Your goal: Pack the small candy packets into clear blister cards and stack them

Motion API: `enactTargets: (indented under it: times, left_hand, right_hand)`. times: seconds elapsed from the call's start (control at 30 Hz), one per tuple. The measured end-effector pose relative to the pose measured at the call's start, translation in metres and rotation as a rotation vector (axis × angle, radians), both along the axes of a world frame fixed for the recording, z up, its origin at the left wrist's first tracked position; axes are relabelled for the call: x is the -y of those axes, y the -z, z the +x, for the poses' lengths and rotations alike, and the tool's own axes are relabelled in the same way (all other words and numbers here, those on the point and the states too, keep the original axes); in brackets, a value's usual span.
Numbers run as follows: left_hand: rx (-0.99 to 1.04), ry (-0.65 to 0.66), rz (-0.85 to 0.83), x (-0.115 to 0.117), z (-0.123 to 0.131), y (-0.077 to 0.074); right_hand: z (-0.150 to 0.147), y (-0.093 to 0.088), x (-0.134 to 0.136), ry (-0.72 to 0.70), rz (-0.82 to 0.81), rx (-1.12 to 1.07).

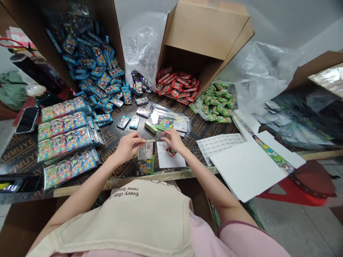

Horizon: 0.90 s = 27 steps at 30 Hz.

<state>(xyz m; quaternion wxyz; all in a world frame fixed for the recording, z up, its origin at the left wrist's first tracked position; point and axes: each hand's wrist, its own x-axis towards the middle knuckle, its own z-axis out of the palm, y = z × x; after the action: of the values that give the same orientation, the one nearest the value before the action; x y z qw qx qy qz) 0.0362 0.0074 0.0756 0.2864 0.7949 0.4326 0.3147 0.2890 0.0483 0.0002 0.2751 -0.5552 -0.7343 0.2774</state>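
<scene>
The left grip [127, 147] is pinching the top edge of a thin, glossy candy sleeve [145, 160], with thumb and fingers closed on the slick film. A white barcode sticker [145, 150] is sitting on the sleeve's upper part, and the sleeve is lying at lower centre of the frame, directly beyond those fingertips. The right grip [174, 140] is curving down just beside it, over a matte white paper slip [171, 160] (whether it is closing on anything, I cannot tell). A small red packet [171, 151] is lying right under its fingers.

All of this is resting on a worktop [21, 160] of dark, glossy plywood stamped with gold lettering. Toward the upper left of the frame, flat blue boxes [93, 67] are spilling in a heap from a tilted cardboard carton [102, 21]. At upper centre, red packets [177, 85] are piling against the mouth of a second carton [206, 28], and green packets [215, 103] are bunching to their right. Along the left edge, sealed multipacks [64, 139] are lying in overlapping rows, with a smartphone [26, 120] just beyond them. To the right, sheets of white labels [219, 146] are lying flat, partly under a stiff white card [246, 167].
</scene>
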Motion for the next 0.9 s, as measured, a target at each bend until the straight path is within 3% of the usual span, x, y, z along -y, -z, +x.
enactTargets:
  times: [0.07,0.17,0.3,0.5,0.6,0.7,0.8,0.9]
  left_hand:
    - [0.003,-0.008,0.008,0.0,0.0,0.002]
    - [0.018,-0.022,0.012,0.0,0.001,0.003]
    - [0.029,-0.059,-0.012,0.0,0.002,0.004]
    - [0.127,-0.164,-0.008,-0.001,0.004,0.01]
    - [0.174,-0.218,-0.016,-0.002,0.003,0.012]
    - [0.178,-0.211,-0.009,-0.002,0.003,0.011]
    - [0.18,-0.182,0.015,-0.001,0.004,0.009]
    - [0.199,-0.182,0.031,0.001,0.005,0.007]
  right_hand:
    - [0.004,0.019,0.0,-0.005,-0.043,0.169]
    - [0.001,0.034,0.007,-0.024,-0.056,0.245]
    - [-0.005,0.038,0.018,-0.086,0.066,0.157]
    - [-0.004,0.038,0.025,-0.092,0.018,0.035]
    - [-0.006,0.018,0.015,-0.016,-0.074,-0.105]
    - [-0.018,-0.021,0.002,0.05,-0.243,-0.447]
    - [-0.039,-0.06,-0.004,-0.041,-0.35,-0.607]
    - [-0.059,-0.078,-0.004,-0.195,-0.457,-0.591]
